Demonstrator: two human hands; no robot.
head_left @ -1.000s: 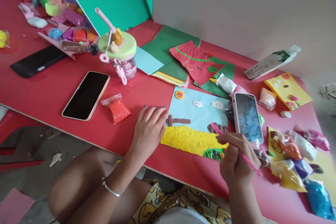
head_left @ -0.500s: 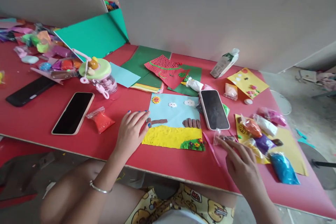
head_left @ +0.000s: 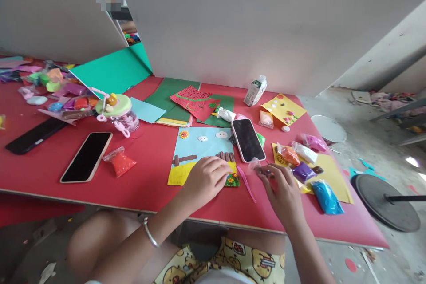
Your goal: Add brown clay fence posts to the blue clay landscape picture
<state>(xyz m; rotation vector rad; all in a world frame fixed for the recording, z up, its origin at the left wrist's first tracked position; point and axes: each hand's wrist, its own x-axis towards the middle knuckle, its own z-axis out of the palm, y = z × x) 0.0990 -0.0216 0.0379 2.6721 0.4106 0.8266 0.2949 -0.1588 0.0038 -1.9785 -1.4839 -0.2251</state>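
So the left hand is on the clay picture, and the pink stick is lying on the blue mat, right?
Not quite. The left hand does rest on the clay picture, but the pink stick lies on the red table, beside the picture. The head view shows it.

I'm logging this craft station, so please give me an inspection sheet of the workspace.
Surface: red table, crowded.
Job's things: clay picture on blue card; small clay bag; pink tool lying beside the picture.
Clutter: phone right of the picture, phone at left, dark phone further left, red clay bag, lidded jar, paper stack, carton, clay bags on yellow card.
Grippers: left hand flat on the picture's lower edge; right hand pinching the small clay bag.
Cables: nothing seen.
Surroundings: grey wall; round stand base on the floor.
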